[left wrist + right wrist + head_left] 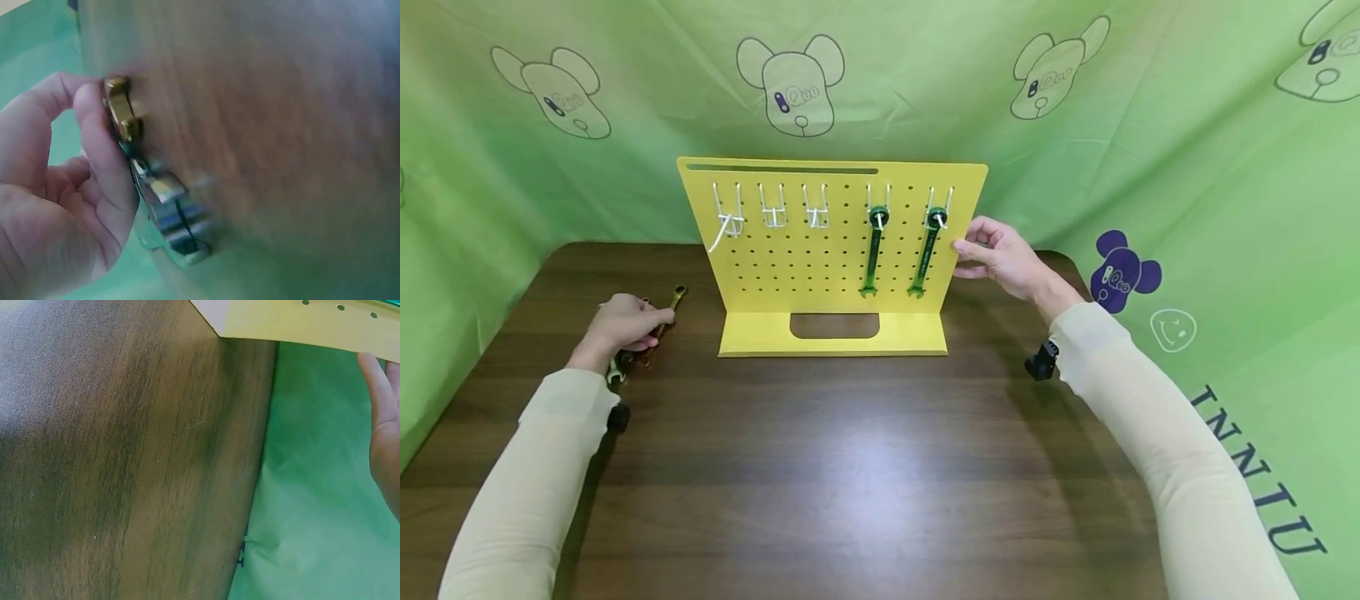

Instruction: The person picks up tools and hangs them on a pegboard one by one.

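In the head view my left hand [625, 321] is at the table's left side, its thumb and finger pinching a gold-coloured combination wrench [679, 293]. More wrenches lie partly hidden under that palm; the left wrist view shows their metallic ends [178, 219], blurred, below the gold one. A yellow pegboard [775, 292] stands upright at the far middle. My right hand [1003, 257] grips its right edge, thumb in front and fingers behind. Two green ratchet wrenches, a left one [872, 258] and a right one [925, 257], hang by their ring ends from white hooks.
Three more white hooks, including the leftmost one [727, 221], stick out of the board's left half with nothing on them. The brown wooden table [865, 467] spreads before the board. Behind and beside it hangs a green printed cloth [910, 92].
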Demonstrator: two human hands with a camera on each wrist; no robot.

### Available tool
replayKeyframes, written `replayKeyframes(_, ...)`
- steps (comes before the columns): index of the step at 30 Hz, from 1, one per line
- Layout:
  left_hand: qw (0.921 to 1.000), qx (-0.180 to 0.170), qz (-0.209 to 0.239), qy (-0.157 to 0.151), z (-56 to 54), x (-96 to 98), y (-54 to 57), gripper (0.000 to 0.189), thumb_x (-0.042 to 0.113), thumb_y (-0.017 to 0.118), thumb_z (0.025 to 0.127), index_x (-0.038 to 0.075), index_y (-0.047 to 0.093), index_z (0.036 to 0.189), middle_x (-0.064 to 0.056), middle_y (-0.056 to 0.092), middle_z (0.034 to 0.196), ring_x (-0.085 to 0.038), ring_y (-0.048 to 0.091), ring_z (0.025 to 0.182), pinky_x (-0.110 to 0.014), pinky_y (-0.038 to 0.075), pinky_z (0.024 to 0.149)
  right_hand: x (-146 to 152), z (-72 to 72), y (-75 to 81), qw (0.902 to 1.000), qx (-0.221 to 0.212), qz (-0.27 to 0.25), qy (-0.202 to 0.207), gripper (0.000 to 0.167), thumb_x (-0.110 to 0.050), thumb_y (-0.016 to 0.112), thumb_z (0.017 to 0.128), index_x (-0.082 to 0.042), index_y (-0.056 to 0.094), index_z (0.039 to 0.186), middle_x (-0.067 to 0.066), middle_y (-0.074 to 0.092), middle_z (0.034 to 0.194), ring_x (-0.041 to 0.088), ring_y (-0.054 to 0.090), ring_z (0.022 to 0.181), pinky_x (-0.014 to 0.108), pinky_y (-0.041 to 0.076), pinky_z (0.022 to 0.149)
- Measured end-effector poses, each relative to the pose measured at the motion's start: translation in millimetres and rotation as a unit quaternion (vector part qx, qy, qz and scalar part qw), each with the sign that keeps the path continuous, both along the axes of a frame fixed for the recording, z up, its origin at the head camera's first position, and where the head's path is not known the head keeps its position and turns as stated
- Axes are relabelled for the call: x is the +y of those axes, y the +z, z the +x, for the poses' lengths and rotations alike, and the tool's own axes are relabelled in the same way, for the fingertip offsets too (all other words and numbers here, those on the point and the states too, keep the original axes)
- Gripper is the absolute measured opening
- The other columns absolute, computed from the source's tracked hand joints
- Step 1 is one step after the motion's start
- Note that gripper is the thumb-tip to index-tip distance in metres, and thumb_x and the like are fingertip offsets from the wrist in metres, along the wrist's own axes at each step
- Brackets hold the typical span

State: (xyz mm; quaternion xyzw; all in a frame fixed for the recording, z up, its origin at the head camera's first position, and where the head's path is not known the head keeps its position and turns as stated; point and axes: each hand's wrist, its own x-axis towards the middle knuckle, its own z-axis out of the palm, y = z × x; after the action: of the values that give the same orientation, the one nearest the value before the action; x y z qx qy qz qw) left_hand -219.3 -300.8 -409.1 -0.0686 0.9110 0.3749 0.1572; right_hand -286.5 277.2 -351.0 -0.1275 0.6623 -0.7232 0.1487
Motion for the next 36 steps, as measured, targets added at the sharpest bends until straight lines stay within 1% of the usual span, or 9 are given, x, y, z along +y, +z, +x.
replayKeyframes(4,0.9957,0.032,-0.075,-0.044,-0.9,0.0,-1.0,0.039,0.037,0.061,0.094,0.012,0.054,0.065,0.000,0.057,0.056,-0.016,0.061,0.052,-0.031,0.054,0.052,-0.2,0.2,-1.0,1.0000,0.000,-0.006,0.002,0.006,-0.002,0.067,0.097,-0.007,0.063,0.099,0.008,0.068,0.100,0.021,0.069,0.092,0.045,0.060,0.085)
replayKeyframes(10,0.9817,0.084,-0.146,-0.088,-0.4,1.4,-1.3,0.053,0.041,0.056,0.096,0.018,0.043,0.050,0.002,0.047,0.046,-0.019,0.049,0.045,-0.032,0.039,0.051,0.5,0.3,-2.3,0.9999,-0.006,-0.011,0.004,0.007,0.000,0.065,0.098,-0.007,0.064,0.099,0.007,0.068,0.100,0.021,0.070,0.091,0.045,0.060,0.085)
replayKeyframes(15,0.9832,0.093,-0.135,-0.081,-1.1,2.4,2.1,0.050,0.036,0.056,0.097,0.018,0.040,0.053,0.005,0.039,0.045,-0.018,0.051,0.045,-0.032,0.040,0.053,1.8,1.4,-1.3,1.0000,-0.001,-0.010,0.003,0.007,-0.001,0.066,0.098,-0.007,0.064,0.099,0.007,0.068,0.099,0.021,0.069,0.092,0.045,0.060,0.086)
replayKeyframes(18,0.9932,0.057,-0.081,-0.061,-1.7,0.4,5.1,0.042,0.034,0.057,0.099,0.012,0.050,0.064,0.003,0.045,0.054,-0.019,0.058,0.054,-0.034,0.053,0.056,2.7,2.2,-0.4,0.9999,-0.001,-0.012,0.002,0.007,-0.001,0.065,0.098,-0.007,0.065,0.099,0.007,0.068,0.100,0.021,0.069,0.092,0.045,0.060,0.086)
replayKeyframes(21,0.9991,0.019,-0.016,-0.034,-1.3,-2.6,6.1,0.041,0.036,0.054,0.103,-0.003,0.061,0.092,-0.010,0.059,0.080,-0.019,0.064,0.070,-0.035,0.061,0.064,3.8,2.7,0.2,0.9999,-0.003,-0.015,0.004,0.007,0.000,0.065,0.098,-0.007,0.065,0.100,0.007,0.069,0.101,0.021,0.070,0.092,0.045,0.060,0.086)
replayKeyframes(23,0.9992,-0.001,0.037,-0.015,-1.8,-4.6,5.8,0.049,0.034,0.049,0.105,-0.012,0.057,0.117,-0.010,0.064,0.091,-0.017,0.064,0.075,-0.034,0.062,0.067,4.4,2.5,0.2,0.9998,-0.004,-0.017,0.006,0.007,0.000,0.065,0.098,-0.007,0.065,0.100,0.008,0.069,0.101,0.021,0.070,0.092,0.045,0.060,0.086)
replayKeyframes(25,0.9958,-0.017,0.089,0.002,-3.6,-6.4,4.1,0.053,0.032,0.042,0.106,-0.015,0.048,0.129,-0.006,0.067,0.095,-0.013,0.065,0.076,-0.030,0.062,0.069,4.6,2.3,0.0,0.9998,-0.004,-0.018,0.007,0.007,-0.001,0.066,0.097,-0.007,0.065,0.100,0.008,0.069,0.101,0.021,0.070,0.092,0.046,0.059,0.086)
replayKeyframes(29,0.9742,-0.057,0.216,0.031,-8.5,-10.1,1.4,0.045,0.028,0.032,0.107,-0.007,0.042,0.133,0.006,0.067,0.088,-0.009,0.067,0.076,-0.027,0.060,0.072,3.9,1.5,-0.9,0.9998,-0.004,-0.017,0.006,0.007,-0.001,0.066,0.098,-0.007,0.065,0.101,0.008,0.069,0.102,0.021,0.070,0.092,0.046,0.059,0.087)
replayKeyframes(36,0.9263,-0.090,0.364,0.034,-4.8,-8.9,6.1,0.030,0.022,0.046,0.110,0.005,0.036,0.132,-0.001,0.059,0.104,-0.015,0.068,0.086,-0.027,0.059,0.079,1.6,-0.9,-2.0,0.9999,-0.003,-0.007,0.007,0.007,-0.002,0.065,0.098,-0.007,0.065,0.102,0.008,0.068,0.102,0.021,0.070,0.093,0.045,0.060,0.086)
